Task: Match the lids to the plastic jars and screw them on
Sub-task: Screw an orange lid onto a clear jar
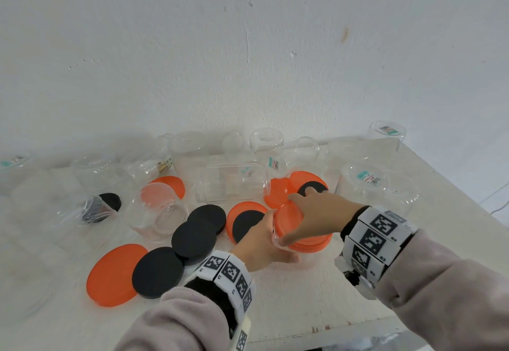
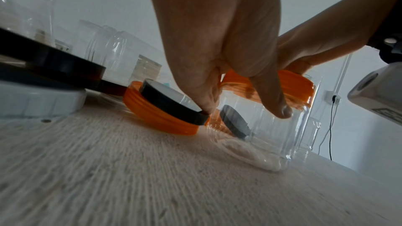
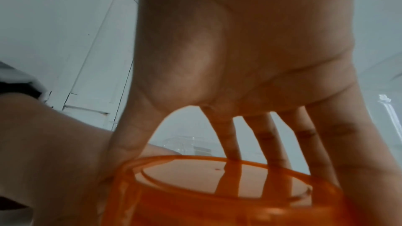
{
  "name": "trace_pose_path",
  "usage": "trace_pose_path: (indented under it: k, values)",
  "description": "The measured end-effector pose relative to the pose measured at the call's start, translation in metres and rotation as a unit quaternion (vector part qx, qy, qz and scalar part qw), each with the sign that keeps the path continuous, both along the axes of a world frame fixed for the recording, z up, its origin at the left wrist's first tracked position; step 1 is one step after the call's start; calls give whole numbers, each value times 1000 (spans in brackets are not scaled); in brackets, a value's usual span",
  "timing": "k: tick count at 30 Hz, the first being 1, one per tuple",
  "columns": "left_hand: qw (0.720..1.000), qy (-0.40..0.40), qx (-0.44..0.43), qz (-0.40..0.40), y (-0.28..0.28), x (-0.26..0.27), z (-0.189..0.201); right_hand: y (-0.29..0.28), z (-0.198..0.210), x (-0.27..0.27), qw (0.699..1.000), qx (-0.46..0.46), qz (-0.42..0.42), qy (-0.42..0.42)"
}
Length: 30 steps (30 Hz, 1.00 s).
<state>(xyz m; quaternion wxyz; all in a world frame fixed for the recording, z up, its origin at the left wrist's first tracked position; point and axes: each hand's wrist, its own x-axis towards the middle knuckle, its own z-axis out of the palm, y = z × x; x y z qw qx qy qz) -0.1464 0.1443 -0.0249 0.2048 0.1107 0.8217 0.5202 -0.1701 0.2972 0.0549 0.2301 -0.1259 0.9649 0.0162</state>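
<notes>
A clear plastic jar (image 2: 272, 135) stands upright on the white table (image 1: 303, 295). An orange lid (image 1: 311, 243) sits on its mouth. My left hand (image 1: 271, 237) grips the jar's side just under the lid; in the left wrist view its thumb and fingers (image 2: 280, 107) press on the clear wall. My right hand (image 1: 300, 215) comes down from above, with thumb and spread fingers curled round the rim of the orange lid (image 3: 217, 183). In the head view the hands hide most of the jar.
Loose black lids (image 1: 192, 237) and orange lids (image 1: 113, 273) lie left of the hands. One orange lid with a black lid in it (image 1: 245, 221) touches my left hand. Several clear jars (image 1: 231, 182) lie and stand along the wall. The table's front edge (image 1: 330, 334) is near.
</notes>
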Motion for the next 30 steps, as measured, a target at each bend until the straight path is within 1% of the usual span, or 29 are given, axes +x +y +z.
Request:
trace_pose_path:
  k: [3,5,7,11,16,18,20,23,30]
  values:
    - [1000,-3,0,2,1,0,1,3,0,0,999,-18,-8,-27]
    - [1000,-4,2,3,2,0,2,7,3,0,998,-32,6,-61]
    - [1000,-5,1,3,2,0,2,9,5,-1,996,-39,24,-73]
    - [1000,-2,2,4,2,0,2,11,2,-3,997,-38,32,-52]
    - [1000,1,-1,4,0,1,2,7,-5,-2,1000,-13,1,-8]
    - [1000,-2,1,3,0,1,2,6,-6,-3,1000,-9,-10,-13]
    - [1000,-5,6,3,0,2,3,6,-4,-4,999,-12,-10,-37]
    - [1000,-5,-2,0,1,2,4,8,1,-5,997,-18,18,-69]
    - [1000,4,-9,0,1,2,4,12,1,-6,998,-34,38,-34]
